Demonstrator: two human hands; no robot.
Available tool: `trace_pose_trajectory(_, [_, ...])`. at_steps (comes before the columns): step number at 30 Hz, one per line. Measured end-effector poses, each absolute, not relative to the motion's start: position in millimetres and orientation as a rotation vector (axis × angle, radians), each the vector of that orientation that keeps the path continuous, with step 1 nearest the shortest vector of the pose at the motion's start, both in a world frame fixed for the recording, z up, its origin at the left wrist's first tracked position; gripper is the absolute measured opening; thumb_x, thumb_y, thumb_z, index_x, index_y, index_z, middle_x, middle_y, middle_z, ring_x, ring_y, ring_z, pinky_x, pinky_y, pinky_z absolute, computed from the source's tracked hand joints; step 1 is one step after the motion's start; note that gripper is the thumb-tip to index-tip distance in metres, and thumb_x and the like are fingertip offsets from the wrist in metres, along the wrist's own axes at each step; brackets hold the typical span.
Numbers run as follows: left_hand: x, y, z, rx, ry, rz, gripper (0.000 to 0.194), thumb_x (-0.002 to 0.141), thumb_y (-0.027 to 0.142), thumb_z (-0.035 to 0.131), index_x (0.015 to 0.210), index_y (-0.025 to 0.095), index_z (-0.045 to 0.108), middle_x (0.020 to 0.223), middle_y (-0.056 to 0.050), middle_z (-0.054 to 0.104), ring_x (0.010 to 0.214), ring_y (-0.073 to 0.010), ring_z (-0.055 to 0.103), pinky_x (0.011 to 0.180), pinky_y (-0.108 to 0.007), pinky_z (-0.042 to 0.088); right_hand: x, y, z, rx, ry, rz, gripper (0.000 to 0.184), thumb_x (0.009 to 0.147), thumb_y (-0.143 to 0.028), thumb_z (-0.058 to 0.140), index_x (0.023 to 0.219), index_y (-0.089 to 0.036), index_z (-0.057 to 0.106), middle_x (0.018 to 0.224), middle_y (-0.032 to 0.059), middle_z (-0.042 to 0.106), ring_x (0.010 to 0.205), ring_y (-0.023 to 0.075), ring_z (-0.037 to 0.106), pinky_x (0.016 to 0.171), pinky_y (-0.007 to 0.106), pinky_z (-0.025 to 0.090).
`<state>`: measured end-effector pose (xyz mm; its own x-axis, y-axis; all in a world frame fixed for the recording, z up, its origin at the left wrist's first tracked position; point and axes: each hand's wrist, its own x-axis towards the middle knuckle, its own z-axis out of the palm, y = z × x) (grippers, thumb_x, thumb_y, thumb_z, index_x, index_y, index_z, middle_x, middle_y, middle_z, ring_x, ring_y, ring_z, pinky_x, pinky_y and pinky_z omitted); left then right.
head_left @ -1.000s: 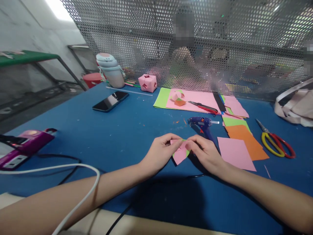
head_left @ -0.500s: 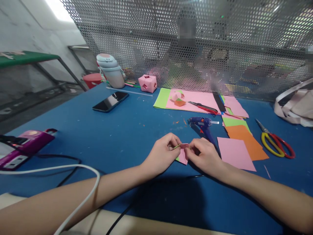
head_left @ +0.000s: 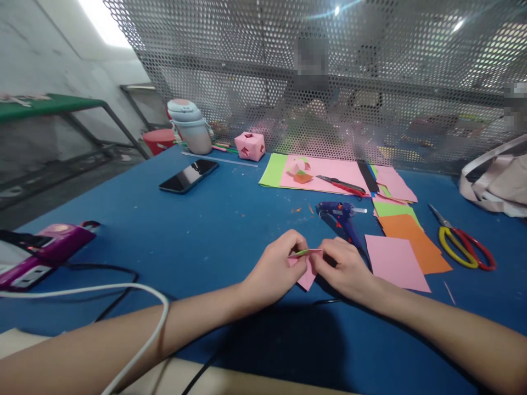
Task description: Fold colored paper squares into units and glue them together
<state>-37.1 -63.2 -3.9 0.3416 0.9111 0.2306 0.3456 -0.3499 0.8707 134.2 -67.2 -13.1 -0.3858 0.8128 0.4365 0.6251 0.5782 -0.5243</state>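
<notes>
Between my two hands is a small folded paper piece [head_left: 307, 280], pink with a strip of green at its upper edge, its lower end tapering to a point. My left hand [head_left: 280, 267] pinches its left side, thumb in front. On the right side, the fingers of my right hand [head_left: 343, 267] are closed on the same piece; some fingertips are hidden. Just beyond my right hand lies a blue glue gun [head_left: 338, 210] with a clear stick in its back. A square pink sheet [head_left: 397, 263] is right of that hand, partly over orange sheets [head_left: 420, 241].
Scissors [head_left: 461, 241] lie at the right. Behind are a utility knife [head_left: 343, 185] on stacked paper, a pink paper cube [head_left: 250, 146], a bottle [head_left: 191, 127] and a phone [head_left: 189, 176]. A purple power strip [head_left: 53, 252] sits left; a white cable [head_left: 152, 291] crosses my left forearm.
The folded piece has turned in my fingers; more of its pink face and a pointed lower end now show. Both hands keep hold of it. The view has shifted slightly.
</notes>
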Motion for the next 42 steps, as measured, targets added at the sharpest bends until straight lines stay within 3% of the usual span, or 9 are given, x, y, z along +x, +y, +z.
trace_pose_trajectory(5, [-38.5, -65.1, 4.4, 1.504, 0.946, 0.99, 0.034, 0.076, 0.022, 0.06, 0.108, 0.02, 0.049, 0.111, -0.005, 0.058, 0.095, -0.016, 0.058, 0.08, -0.026, 0.045, 137.3, -65.5, -1.8, -1.204, -1.961, 0.512, 0.025, 0.089, -0.025, 0.046, 0.066, -0.019, 0.053, 0.063, -0.001, 0.056, 0.059, 0.0112, 0.05, 0.061, 0.024, 0.037])
trace_pose_trajectory(9, [-38.6, -59.4, 7.1, 1.398, 0.968, 0.95, 0.029, 0.075, 0.017, 0.057, 0.104, 0.019, 0.058, 0.099, -0.002, 0.062, 0.087, -0.0145, 0.059, 0.078, -0.024, 0.046, 142.9, -64.9, 8.8, -1.214, -2.002, 0.61, 0.019, 0.091, -0.034, 0.046, 0.087, -0.02, 0.058, 0.076, 0.0009, 0.061, 0.067, 0.0133, 0.055, 0.062, 0.025, 0.042])
trace_pose_trajectory(13, [-40.3, -40.8, 10.1, 1.021, 0.99, 1.025, 0.03, 0.07, 0.013, 0.056, 0.1, 0.018, 0.056, 0.083, -0.002, 0.061, 0.069, -0.0136, 0.059, 0.064, -0.027, 0.05, 157.8, -67.4, 29.6, -1.157, -1.978, 0.391, 0.023, 0.092, -0.036, 0.043, 0.105, -0.022, 0.056, 0.087, 0.0047, 0.062, 0.076, 0.0169, 0.058, 0.068, 0.029, 0.045])
trace_pose_trajectory(17, [-53.5, -5.6, 19.1, 0.851, 1.033, 1.204, 0.04, 0.063, 0.001, 0.051, 0.1, 0.017, 0.055, 0.088, -0.005, 0.062, 0.073, -0.0142, 0.061, 0.068, -0.027, 0.052, 182.0, -63.8, 62.4, -1.069, -1.751, 0.191, 0.025, 0.093, -0.039, 0.041, 0.101, -0.025, 0.059, 0.081, 0.0049, 0.06, 0.069, 0.0171, 0.056, 0.065, 0.032, 0.046])
trace_pose_trajectory(22, [-72.7, 44.9, 30.0, 0.953, 1.072, 1.327, 0.048, 0.056, -0.005, 0.046, 0.098, 0.015, 0.059, 0.086, -0.006, 0.061, 0.066, -0.012, 0.058, 0.059, -0.023, 0.052, 221.1, -29.7, 80.6, -1.226, -1.583, 0.068, 0.029, 0.092, -0.041, 0.039, 0.093, -0.023, 0.061, 0.075, 0.0029, 0.059, 0.058, 0.0137, 0.052, 0.059, 0.03, 0.043])
trace_pose_trajectory(28, [-68.4, 81.9, 23.4, 0.988, 1.05, 1.336, 0.047, 0.055, -0.006, 0.048, 0.094, 0.015, 0.062, 0.078, -0.005, 0.063, 0.06, -0.0119, 0.058, 0.056, -0.023, 0.051, 258.3, 13.4, 54.4, -1.632, -2.118, 0.472, 0.022, 0.083, -0.034, 0.049, 0.079, -0.018, 0.064, 0.07, 0.0021, 0.064, 0.061, 0.0154, 0.058, 0.058, 0.029, 0.044])
trace_pose_trajectory(33, [-57.3, 85.3, 12.7, 0.96, 1.043, 1.305, 0.039, 0.056, -0.004, 0.052, 0.09, 0.012, 0.061, 0.073, -0.006, 0.062, 0.057, -0.0133, 0.058, 0.052, -0.025, 0.051, 262.4, 26.9, 46.5, -1.611, -2.259, 0.531, 0.021, 0.081, -0.03, 0.047, 0.08, -0.017, 0.064, 0.073, 0.0033, 0.066, 0.064, 0.0164, 0.06, 0.06, 0.03, 0.046])
trace_pose_trajectory(38, [-57.8, 76.4, 10.9, 0.946, 1.057, 1.292, 0.03, 0.057, -0.001, 0.05, 0.083, 0.013, 0.056, 0.064, -0.003, 0.057, 0.053, -0.012, 0.056, 0.051, -0.024, 0.05, 258.8, 43.9, 56.7, -1.668, -2.22, 0.653, 0.017, 0.077, -0.025, 0.051, 0.084, -0.017, 0.064, 0.069, 0.0028, 0.066, 0.053, 0.0144, 0.061, 0.053, 0.027, 0.047])
trace_pose_trajectory(42, [-64.4, 62.1, 12.2, 0.948, 1.074, 1.265, 0.032, 0.055, 0.0, 0.048, 0.083, 0.013, 0.054, 0.066, -0.002, 0.057, 0.054, -0.0117, 0.056, 0.048, -0.022, 0.047, 248.0, 28.6, 62.0, -1.578, -2.285, 0.924, 0.019, 0.071, -0.019, 0.057, 0.087, -0.02, 0.067, 0.07, 0.0024, 0.068, 0.059, 0.0157, 0.063, 0.049, 0.024, 0.047])
